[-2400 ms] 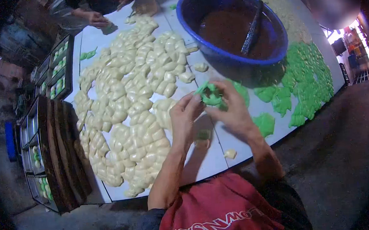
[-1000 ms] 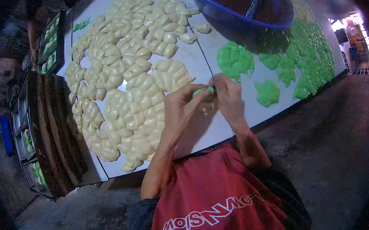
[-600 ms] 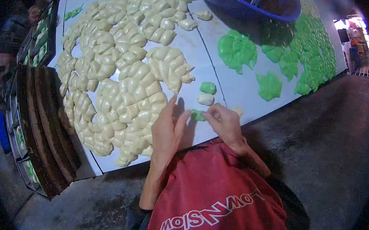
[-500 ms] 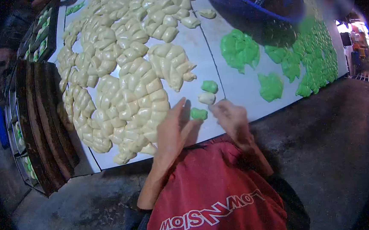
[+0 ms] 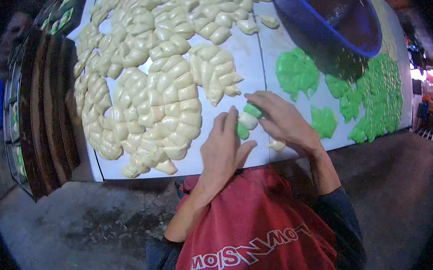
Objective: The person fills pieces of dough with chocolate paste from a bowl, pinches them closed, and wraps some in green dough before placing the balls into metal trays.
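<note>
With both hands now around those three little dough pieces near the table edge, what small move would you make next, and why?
Probably press the three pieces together. The left hand lies against the near green piece, the right hand cups the far green piece, and the cream piece sits between them in a short row, so both hands already bracket the set on the white table.

Both hands close together, fingers extended

Dim overall, bluish cast. Brightest on the white tiled bench; hard glare at the right edge. Heavy fisheye bending and black vignette at the corners. Soft shadow under the hands; slight motion blur.
</note>
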Available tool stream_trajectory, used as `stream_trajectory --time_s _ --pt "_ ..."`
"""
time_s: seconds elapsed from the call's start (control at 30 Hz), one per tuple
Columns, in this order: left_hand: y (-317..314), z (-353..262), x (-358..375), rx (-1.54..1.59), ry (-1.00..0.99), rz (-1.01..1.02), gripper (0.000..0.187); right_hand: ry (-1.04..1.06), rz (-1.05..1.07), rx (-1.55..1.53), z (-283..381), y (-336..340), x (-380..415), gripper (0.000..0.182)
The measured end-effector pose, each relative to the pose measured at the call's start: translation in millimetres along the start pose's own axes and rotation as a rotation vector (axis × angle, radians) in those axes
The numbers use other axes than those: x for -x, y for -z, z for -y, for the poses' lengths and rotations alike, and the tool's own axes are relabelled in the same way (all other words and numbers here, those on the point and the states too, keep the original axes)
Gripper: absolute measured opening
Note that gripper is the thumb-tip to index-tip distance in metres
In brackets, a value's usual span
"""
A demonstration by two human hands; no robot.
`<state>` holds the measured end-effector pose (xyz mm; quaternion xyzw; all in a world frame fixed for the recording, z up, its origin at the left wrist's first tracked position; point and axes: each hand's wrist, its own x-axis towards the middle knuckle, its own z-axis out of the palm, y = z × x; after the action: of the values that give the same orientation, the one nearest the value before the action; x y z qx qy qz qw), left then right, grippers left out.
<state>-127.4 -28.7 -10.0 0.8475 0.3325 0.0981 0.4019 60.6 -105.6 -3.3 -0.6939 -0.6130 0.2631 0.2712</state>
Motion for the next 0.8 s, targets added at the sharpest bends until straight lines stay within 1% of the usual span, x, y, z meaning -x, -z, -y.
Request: stream_trajectory --time_s 0.07,0.1,0.13,0.2,0.23,0.27,0.3,0.33,0.37,0.4,0.43,0.47,0.5,0.57,0.67,0.73,0.8 --pt "-13 -2 -5 -0.058 0.061 -0.042 0.072 0.081 0.06 0.014 -7 -3 -5 0.041" --pt "-21 2 -8 -0.021 0.04 -0.083 0.061 0.074 0.123 -0.006 0 2 -9 0.039" --pt "-23 0 -11 0.012 0.073 -0.07 0.05 0.034 0.153 -0.05 3 3 -11 0.037" --pt "-34 12 -11 0.129 0.029 -0.121 0.041 -0.056 0.186 -0.13 10 8 -13 0.03" --pt "-32 15 -10 0.188 0.025 -0.126 0.04 -0.158 0.201 -0.175 16 9 -14 0.028" --pt "-27 18 -7 0.241 0.016 -0.135 0.039 -0.34 0.247 -0.27 32 12 -18 0.028" --pt "-24 19 -4 0.293 0.008 -0.167 0.039 -0.313 0.201 -0.255 36 9 -15 0.028" --pt "-17 23 0 0.344 -0.005 -0.194 0.039 -0.183 0.195 -0.263 42 10 -24 0.028" --pt "-4 26 3 0.325 0.01 -0.212 0.04 -0.224 0.224 -0.279 54 11 -31 0.033" --pt "14 26 5 0.312 0.02 -0.221 0.04 -0.146 0.217 -0.333 58 8 -40 0.037" --pt "37 23 7 0.276 0.078 -0.196 0.042 -0.005 0.203 -0.255 61 3 -52 0.036" --pt "61 26 9 0.255 0.063 -0.249 0.043 0.127 0.18 -0.171 67 -2 -65 0.035" --pt "86 30 9 0.24 0.043 -0.294 0.043 0.182 0.174 -0.15 80 -3 -85 0.037" --pt "140 37 19 0.186 0.006 -0.38 0.045 0.272 0.155 -0.105 122 -9 -120 0.041" --pt "231 45 36 0.042 0.017 -0.471 0.045 0.464 0.201 -0.214 194 -16 -184 0.045" --pt "292 56 48 -0.138 -0.077 -0.589 0.049 0.609 0.201 -0.2 241 -23 -230 0.047" --pt "357 69 54 -0.326 -0.059 -0.638 0.048 0.62 0.186 -0.213 301 -30 -273 0.047"
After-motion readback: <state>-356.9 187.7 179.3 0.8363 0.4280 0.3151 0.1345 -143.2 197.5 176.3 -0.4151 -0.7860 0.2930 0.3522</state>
